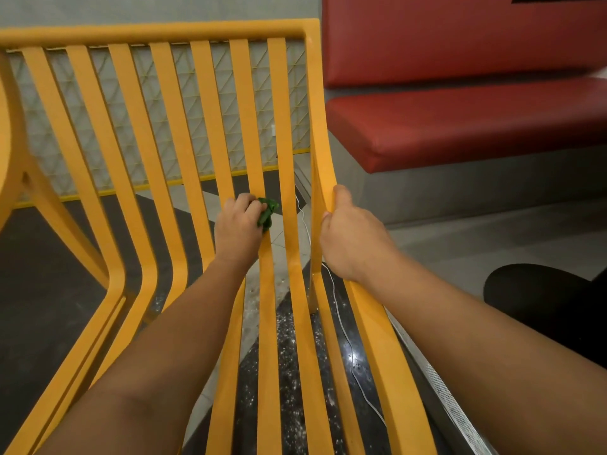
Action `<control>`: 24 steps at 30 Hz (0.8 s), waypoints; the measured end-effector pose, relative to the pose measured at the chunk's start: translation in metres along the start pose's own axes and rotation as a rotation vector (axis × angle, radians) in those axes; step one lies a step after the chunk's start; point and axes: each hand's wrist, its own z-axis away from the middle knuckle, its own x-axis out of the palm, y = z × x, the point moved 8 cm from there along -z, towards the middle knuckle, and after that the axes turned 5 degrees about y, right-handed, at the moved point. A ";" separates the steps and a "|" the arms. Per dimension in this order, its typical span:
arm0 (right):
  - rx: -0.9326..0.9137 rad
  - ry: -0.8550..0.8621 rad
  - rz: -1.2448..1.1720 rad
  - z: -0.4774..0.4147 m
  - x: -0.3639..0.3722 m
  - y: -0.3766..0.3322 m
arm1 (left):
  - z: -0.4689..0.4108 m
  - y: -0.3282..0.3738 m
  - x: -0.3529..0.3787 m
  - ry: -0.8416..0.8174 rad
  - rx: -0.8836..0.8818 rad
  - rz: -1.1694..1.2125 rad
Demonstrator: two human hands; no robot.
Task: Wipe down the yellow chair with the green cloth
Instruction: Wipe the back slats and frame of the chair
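Two grips: left hand (238, 222) holds green cloth (267, 211), right hand (348, 233) yellow chair (164, 31)

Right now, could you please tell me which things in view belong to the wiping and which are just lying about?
In the job: chair; cloth, gripped by the left hand against a slat; right hand, holding the chair's side rail.
Just about: bench; cable; lattice panel behind the chair.

The cloth (267, 211) at the left fingers (244, 202) was dark green, the chair (203, 126) slats yellow; beyond them, a red padded seat (460, 119) and black, white-flecked floor (290, 362).
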 end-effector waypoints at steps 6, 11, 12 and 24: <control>-0.007 0.004 0.011 0.000 0.000 -0.001 | 0.063 -0.005 0.031 -0.195 0.200 -0.015; 0.000 0.006 0.016 0.000 0.000 0.000 | 0.019 -0.010 0.007 -0.108 0.202 -0.035; 0.001 0.007 0.016 0.000 0.000 0.000 | 0.006 -0.013 -0.001 -0.049 0.152 -0.024; 0.000 0.005 -0.011 -0.001 0.001 0.000 | 0.090 -0.020 0.037 -0.348 -0.143 0.160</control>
